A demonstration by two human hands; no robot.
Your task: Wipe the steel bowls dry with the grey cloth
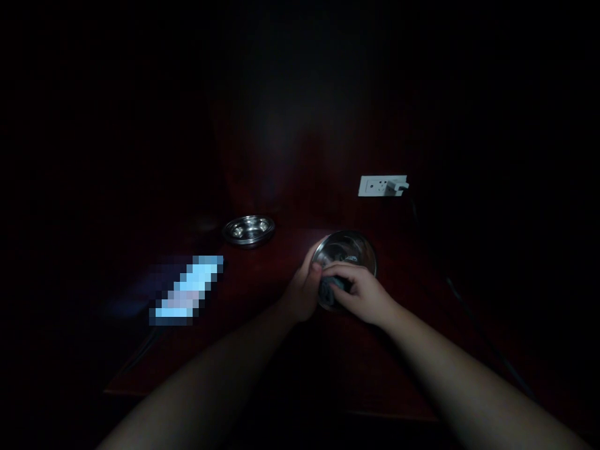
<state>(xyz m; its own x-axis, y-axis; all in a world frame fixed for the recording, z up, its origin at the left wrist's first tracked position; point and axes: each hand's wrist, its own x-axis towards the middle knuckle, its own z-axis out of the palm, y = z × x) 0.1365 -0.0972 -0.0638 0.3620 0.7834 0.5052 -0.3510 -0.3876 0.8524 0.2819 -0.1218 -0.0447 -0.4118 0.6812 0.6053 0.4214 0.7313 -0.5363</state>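
Note:
A shiny metal bowl [368, 253] is tilted with its mouth towards me, above the dark red table [253, 284]. My left hand [302, 290] grips the bowl's left side, thumb near the rim and fingers behind the wall. Inside the bowl, my right hand [365, 294] has its thumb and fingers closed on a dark grey-blue cloth [327, 290], which lies against the lower left of the inner wall. Part of the cloth is hidden by the fingers, and dim light blurs its detail.
Another metal bowl [248, 237] stands further back on the left. A glowing, pixelated screen [190, 287] is nearer on the left. On the back wall, a white socket [370, 186] holds a plug [397, 187]. A thin cable [487, 344] runs along the right.

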